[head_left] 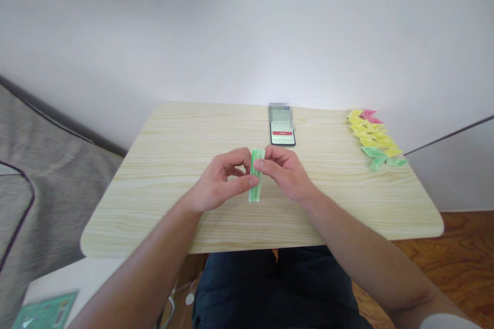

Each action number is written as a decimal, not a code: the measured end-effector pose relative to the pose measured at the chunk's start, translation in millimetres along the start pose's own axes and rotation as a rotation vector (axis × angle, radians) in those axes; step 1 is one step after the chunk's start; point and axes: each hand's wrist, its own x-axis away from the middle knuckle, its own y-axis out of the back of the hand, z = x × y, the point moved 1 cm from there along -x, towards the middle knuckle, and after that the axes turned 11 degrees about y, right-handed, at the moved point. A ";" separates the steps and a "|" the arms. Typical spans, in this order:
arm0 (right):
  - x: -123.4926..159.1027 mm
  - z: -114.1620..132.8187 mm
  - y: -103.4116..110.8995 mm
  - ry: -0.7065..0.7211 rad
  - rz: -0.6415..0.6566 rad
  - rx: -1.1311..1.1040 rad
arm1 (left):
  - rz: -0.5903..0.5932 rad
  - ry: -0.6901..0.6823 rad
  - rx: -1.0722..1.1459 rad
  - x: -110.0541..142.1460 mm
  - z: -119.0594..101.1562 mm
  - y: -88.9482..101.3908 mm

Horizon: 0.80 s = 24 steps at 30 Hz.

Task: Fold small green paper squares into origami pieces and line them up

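Note:
A narrow strip of green folded paper (254, 193) is held upright above the middle of the table, with pleats running along its length. My left hand (219, 177) pinches it from the left, thumb across its front face. From the other side my right hand (287, 169) grips its upper part between thumb and fingers. The fingertips behind the paper are partly hidden.
A phone (283, 133) with a lit screen lies at the back of the wooden table (173, 139). Several folded paper pieces in yellow (372, 139), pink (370, 115) and green (380, 158) line the right side. A green packet (46, 313) lies at lower left.

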 end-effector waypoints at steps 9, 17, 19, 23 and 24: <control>-0.7 -1.4 -1.8 -0.026 -0.007 0.000 | -0.004 0.013 0.018 -0.6 0.4 -1.8; -0.7 -3.8 1.1 -0.020 -0.014 -0.028 | 0.018 -0.011 0.068 -2.8 -3.4 -2.5; -0.7 -4.7 1.8 -0.022 -0.018 -0.033 | -0.004 -0.021 0.052 -1.9 -5.5 -2.5; -1.5 -3.3 4.5 -0.034 -0.053 -0.024 | -0.198 0.021 -0.132 5.7 -12.6 -2.9; -1.4 -1.5 5.9 -0.036 -0.063 -0.013 | -0.286 0.040 -0.218 8.6 -14.4 -2.4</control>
